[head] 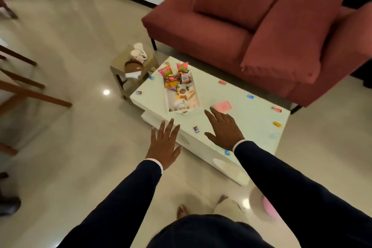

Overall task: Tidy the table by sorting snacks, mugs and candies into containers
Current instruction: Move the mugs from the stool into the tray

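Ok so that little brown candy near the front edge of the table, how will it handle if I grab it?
The brown candy looks small and wrapped, so probably light and easy to pinch. Its wrapper may crinkle. The white table looks glossy, so a push would likely slide it, possibly off the near edge.

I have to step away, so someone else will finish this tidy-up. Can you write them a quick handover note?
Left hand and right hand are open, empty, stretched toward the white table. Snack packets and two mugs are in the tray; two more mugs stand on the side table. Wrapped candies lie scattered over the table, none collected yet. The candies are left to sort.
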A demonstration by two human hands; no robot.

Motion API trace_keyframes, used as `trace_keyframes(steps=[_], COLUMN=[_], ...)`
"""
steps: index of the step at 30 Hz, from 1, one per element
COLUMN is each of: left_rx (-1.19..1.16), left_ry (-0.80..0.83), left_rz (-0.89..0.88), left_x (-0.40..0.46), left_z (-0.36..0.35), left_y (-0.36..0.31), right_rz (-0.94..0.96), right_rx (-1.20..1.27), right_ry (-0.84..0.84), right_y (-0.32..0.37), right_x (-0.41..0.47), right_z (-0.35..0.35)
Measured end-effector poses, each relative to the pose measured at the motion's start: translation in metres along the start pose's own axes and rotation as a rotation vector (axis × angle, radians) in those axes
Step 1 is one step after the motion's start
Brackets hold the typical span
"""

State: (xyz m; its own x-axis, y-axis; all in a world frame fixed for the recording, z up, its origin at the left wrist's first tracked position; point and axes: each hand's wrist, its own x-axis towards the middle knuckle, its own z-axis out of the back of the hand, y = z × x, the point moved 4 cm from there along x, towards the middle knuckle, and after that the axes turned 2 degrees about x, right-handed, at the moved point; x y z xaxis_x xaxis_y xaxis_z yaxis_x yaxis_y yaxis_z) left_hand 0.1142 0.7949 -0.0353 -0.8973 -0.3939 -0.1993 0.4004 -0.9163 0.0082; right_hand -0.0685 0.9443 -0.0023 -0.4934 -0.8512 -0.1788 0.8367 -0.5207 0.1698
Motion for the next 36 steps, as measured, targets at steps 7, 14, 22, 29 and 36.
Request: trace_keyframes(steps=[7, 14, 22, 29, 36], left_rx=[-0.047, -0.031, -0.003, -0.006, 0.029], left_ry=[-0.005, 0.018, 0.106, 0.163, 0.209], left_rz=[0.079, 0.099, 0.112, 0.107, 0.025], left_x=[0.013, 0.071, 0.176, 0.260, 0.354], left_z=[0.008, 0.007, 0.017, 0.025, 0.019], left_y=[0.077, 0.142, 0.227, 0.284, 0.352], right_rz=[0.083, 0.091, 0.116, 0.126, 0.080], right_rx=[-0.019, 0.019, 0.094, 0.110, 0.086], right_ry=[0.027, 0.068, 0.121, 0.152, 0.162], right_y=[0.050, 0.067, 0.074, 0.073, 0.086], right_x=[0.082, 0.180, 0.321, 0.433, 0.545], right_z=[0.005, -0.007, 0.003, 0.018, 0.023])
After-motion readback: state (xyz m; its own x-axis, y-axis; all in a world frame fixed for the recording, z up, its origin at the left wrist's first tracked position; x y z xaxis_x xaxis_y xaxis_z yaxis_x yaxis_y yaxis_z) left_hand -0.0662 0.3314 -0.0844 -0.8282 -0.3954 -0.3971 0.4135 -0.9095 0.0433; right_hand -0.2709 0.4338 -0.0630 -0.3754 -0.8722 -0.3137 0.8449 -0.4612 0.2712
